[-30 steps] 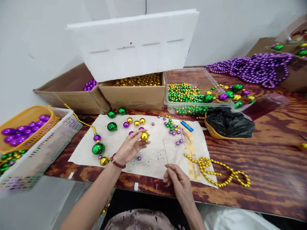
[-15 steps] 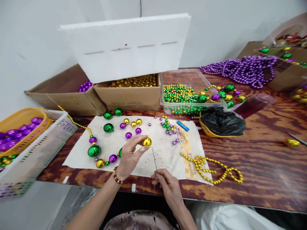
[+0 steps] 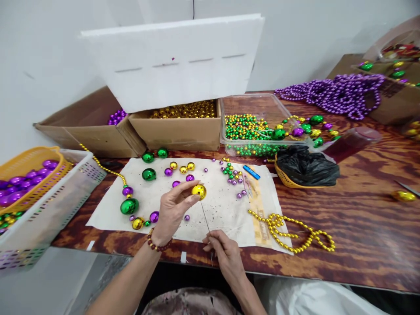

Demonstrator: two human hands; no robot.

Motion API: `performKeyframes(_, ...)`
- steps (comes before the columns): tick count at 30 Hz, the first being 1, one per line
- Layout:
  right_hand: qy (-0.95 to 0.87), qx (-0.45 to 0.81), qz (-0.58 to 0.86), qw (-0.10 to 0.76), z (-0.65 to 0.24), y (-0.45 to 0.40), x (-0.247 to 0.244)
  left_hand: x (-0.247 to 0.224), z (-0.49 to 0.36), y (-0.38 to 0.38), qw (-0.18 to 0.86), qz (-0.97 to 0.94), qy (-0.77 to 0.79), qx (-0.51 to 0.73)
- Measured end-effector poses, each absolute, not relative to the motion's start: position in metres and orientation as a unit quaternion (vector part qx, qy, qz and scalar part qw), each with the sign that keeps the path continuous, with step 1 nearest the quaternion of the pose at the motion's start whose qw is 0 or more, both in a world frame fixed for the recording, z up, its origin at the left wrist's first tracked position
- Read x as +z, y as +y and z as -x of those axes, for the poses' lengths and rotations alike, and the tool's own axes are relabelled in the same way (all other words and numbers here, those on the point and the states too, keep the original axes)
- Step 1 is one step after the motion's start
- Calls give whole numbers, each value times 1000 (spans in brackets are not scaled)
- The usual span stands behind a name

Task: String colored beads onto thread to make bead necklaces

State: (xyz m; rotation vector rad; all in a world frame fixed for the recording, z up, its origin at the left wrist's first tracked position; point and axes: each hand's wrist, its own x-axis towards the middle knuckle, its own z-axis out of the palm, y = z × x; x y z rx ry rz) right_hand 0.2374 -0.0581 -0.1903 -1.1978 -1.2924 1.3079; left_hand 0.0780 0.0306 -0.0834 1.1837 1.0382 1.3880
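Between thumb and fingers my left hand (image 3: 173, 210) pinches a large gold bead (image 3: 198, 191) above the white cloth (image 3: 108, 214). My right hand (image 3: 225, 251) grips a long thin needle (image 3: 205, 217), with thread hanging below the fingers. The needle's upper tip reaches the underside of the gold bead; whether it has entered the hole I cannot tell. Left of my hands lies a partly strung strand with a large green bead (image 3: 129, 205), purple and gold beads, its end hidden behind my left hand. Loose purple and gold beads (image 3: 183, 169) rest beyond my fingers.
Cardboard boxes (image 3: 177, 133) and a clear tub (image 3: 229, 144) of small beads line the back, under a white foam board (image 3: 183, 83). Baskets (image 3: 65, 205) stand left. A gold bead strand (image 3: 308, 245), a black bag (image 3: 305, 168) and purple strands (image 3: 348, 98) lie right.
The gold bead and my left hand have shifted slightly left and up. The needle has tilted leftward, and its tip now meets the bead where a gap showed before.
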Motion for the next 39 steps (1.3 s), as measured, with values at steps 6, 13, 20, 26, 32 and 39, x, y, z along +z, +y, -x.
performKeyframes(6, -520, 536, 481, 460, -237, -57, -190, -86, -80, 29, 514, -494, 412, 567)
performKeyframes(13, -516, 536, 477, 467, -235, -57, -189, -84, -81, 27, 514, -505, 411, 559)
performKeyframes(20, -514, 519, 461, 503, -228, -53, -188, -79, -87, 19, 493, -538, 408, 549)
performKeyframes(26, -506, 506, 452, 532, -222, -44, -177, -72, -92, 11, 473, -554, 405, 552)
performKeyframes(32, -515, 499, 445, 537, -224, -45, -175, -73, -89, 9, 459, -569, 394, 558)
performKeyframes(39, -523, 508, 436, 528, -222, -44, -178, -74, -88, 10, 464, -560, 407, 553)
